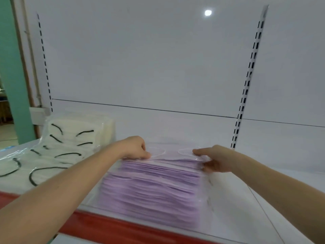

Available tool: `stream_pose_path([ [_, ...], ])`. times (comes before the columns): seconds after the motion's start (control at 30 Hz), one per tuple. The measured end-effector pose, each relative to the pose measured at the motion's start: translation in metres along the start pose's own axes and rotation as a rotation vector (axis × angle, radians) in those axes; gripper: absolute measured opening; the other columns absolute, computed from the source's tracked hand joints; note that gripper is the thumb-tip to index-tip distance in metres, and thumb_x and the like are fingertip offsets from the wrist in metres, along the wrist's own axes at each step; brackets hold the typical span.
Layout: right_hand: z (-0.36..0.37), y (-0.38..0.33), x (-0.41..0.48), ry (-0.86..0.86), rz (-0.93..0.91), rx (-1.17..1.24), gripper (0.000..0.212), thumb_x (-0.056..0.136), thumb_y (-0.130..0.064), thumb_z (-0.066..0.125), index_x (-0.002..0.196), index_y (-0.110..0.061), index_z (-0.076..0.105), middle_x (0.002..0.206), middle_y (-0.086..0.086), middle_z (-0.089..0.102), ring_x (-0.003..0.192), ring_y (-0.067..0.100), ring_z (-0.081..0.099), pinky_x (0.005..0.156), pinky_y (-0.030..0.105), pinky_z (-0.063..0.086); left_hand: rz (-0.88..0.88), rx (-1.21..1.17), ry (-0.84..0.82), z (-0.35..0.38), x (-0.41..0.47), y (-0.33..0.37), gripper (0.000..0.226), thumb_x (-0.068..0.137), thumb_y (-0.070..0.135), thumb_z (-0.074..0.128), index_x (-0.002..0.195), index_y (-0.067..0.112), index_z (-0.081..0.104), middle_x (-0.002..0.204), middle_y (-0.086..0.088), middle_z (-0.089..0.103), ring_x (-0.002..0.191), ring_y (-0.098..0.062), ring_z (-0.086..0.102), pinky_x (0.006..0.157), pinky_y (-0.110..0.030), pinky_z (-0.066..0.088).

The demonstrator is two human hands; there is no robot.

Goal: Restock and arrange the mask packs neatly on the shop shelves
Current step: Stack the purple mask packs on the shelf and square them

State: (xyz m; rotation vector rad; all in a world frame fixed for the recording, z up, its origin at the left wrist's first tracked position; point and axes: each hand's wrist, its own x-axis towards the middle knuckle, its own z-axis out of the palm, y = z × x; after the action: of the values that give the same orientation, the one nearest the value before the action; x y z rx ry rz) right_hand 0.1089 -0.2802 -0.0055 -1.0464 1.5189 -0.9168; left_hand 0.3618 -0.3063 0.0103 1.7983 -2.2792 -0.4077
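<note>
White shop shelf point(246, 173) fills the lower frame, with a red strip point(123, 226) along its front edge at 6 o'clock. The purple mask pack point(151, 187) lies flat mid-shelf, a thick stack in clear film, its near edge close to the strip. White mask packs point(70, 138) with black ear loops sit at 9-10 o'clock of it, and the gap between them is hidden by the forearm.

Left hand point(135, 147) is at the pack's 11 o'clock corner with fingers curled, pinching the film edge. Right hand point(214, 159) is at the 1 o'clock corner, thumb on top and fingers down the side, gripping the pack.

Likely handling:
- Light, soft and floppy; the stack would sag or fan out if lifted by one corner.
- The film looks slick, so pinches may slip.
- Not fragile.
- Best held at both far corners or both short sides, or slid flat along the shelf to square it up
</note>
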Motion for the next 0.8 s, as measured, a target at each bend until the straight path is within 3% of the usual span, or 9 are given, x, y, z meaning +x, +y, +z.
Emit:
stream_pose_path([
  [0.1, 0.004, -0.004, 0.004, 0.035, -0.011, 0.025, 0.017, 0.080, -0.015, 0.071, 0.089, -0.008, 0.059, 0.064, 0.007, 0.049, 0.041, 0.015, 0.049, 0.038, 0.019, 0.046, 0.004, 0.047, 0.004, 0.001, 0.002, -0.002, 0.027, 0.086, 0.033, 0.059, 0.092, 0.008, 0.067, 0.087, -0.008, 0.063, 0.077, -0.021, 0.053, 0.067, -0.024, 0.039],
  [0.2, 0.005, -0.007, 0.005, 0.047, -0.086, 0.051, 0.027, 0.078, -0.017, 0.073, 0.100, -0.007, 0.062, 0.082, 0.006, 0.060, 0.067, 0.018, 0.056, 0.062, 0.027, 0.054, 0.005, 0.044, -0.007, 0.000, 0.005, -0.005, 0.022, 0.085, 0.035, 0.060, 0.085, 0.013, 0.065, 0.083, -0.008, 0.061, 0.074, -0.021, 0.053, 0.067, -0.024, 0.040],
  [0.23, 0.006, -0.008, 0.004, 0.038, -0.106, 0.079, 0.024, 0.080, -0.015, 0.071, 0.100, -0.006, 0.062, 0.084, 0.007, 0.062, 0.069, 0.018, 0.059, 0.063, 0.027, 0.055, 0.006, 0.035, -0.011, 0.000, 0.005, -0.005, 0.022, 0.085, 0.035, 0.059, 0.084, 0.013, 0.064, 0.081, -0.008, 0.060, 0.072, -0.021, 0.052, 0.066, -0.024, 0.039],
  [0.33, 0.010, -0.009, -0.004, 0.036, -0.135, 0.145, 0.017, 0.083, -0.010, 0.067, 0.097, -0.003, 0.061, 0.080, 0.008, 0.062, 0.056, 0.015, 0.060, 0.044, 0.023, 0.052, 0.013, -0.023, -0.016, 0.000, 0.005, -0.006, 0.025, 0.086, 0.036, 0.060, 0.079, 0.013, 0.062, 0.076, -0.009, 0.058, 0.067, -0.021, 0.048, 0.064, -0.024, 0.037],
  [0.43, 0.011, -0.011, -0.011, 0.094, -0.195, 0.216, 0.033, 0.082, -0.006, 0.068, 0.112, 0.000, 0.057, 0.092, 0.012, 0.064, 0.066, 0.019, 0.062, 0.047, 0.027, 0.056, 0.022, -0.096, 0.016, -0.001, 0.001, -0.003, 0.028, 0.088, 0.038, 0.059, 0.080, 0.012, 0.062, 0.079, -0.010, 0.058, 0.068, -0.022, 0.048, 0.063, -0.025, 0.037],
  [0.53, 0.007, -0.021, -0.025, 0.134, -0.275, 0.296, 0.028, 0.082, -0.003, 0.067, 0.108, -0.002, 0.056, 0.083, 0.009, 0.065, 0.054, 0.014, 0.065, 0.042, 0.023, 0.052, 0.040, -0.131, 0.158, -0.005, -0.006, 0.003, 0.029, 0.090, 0.041, 0.055, 0.095, 0.013, 0.056, 0.096, -0.009, 0.054, 0.085, -0.022, 0.050, 0.069, -0.027, 0.036],
  [0.6, 0.002, -0.029, -0.035, 0.133, -0.329, 0.362, 0.019, 0.083, -0.002, 0.065, 0.101, -0.005, 0.058, 0.068, 0.005, 0.068, 0.045, 0.009, 0.063, 0.040, 0.021, 0.050, 0.025, -0.272, 0.260, -0.011, -0.010, 0.004, 0.048, 0.090, 0.046, 0.053, 0.119, 0.008, 0.050, 0.119, -0.011, 0.052, 0.108, -0.025, 0.050, 0.084, -0.028, 0.037],
  [0.67, -0.004, -0.036, -0.046, 0.110, -0.368, 0.413, 0.007, 0.087, -0.003, 0.060, 0.092, -0.007, 0.058, 0.057, 0.000, 0.068, 0.044, 0.007, 0.063, 0.039, 0.018, 0.049, -0.017, -0.516, 0.261, -0.018, -0.013, 0.004, 0.072, 0.087, 0.055, 0.051, 0.135, 0.004, 0.037, 0.138, -0.011, 0.043, 0.123, -0.027, 0.045, 0.095, -0.032, 0.036],
  [0.8, -0.014, -0.040, -0.072, 0.036, -0.408, 0.525, 0.005, 0.090, -0.004, 0.054, 0.090, -0.006, 0.059, 0.059, 0.002, 0.069, 0.048, 0.009, 0.065, 0.042, 0.017, 0.049, -0.053, -0.944, 0.021, -0.030, -0.020, 0.014, 0.086, 0.077, 0.073, 0.045, 0.140, 0.016, 0.032, 0.122, -0.019, 0.050, 0.105, -0.031, 0.057, 0.090, -0.040, 0.045],
])
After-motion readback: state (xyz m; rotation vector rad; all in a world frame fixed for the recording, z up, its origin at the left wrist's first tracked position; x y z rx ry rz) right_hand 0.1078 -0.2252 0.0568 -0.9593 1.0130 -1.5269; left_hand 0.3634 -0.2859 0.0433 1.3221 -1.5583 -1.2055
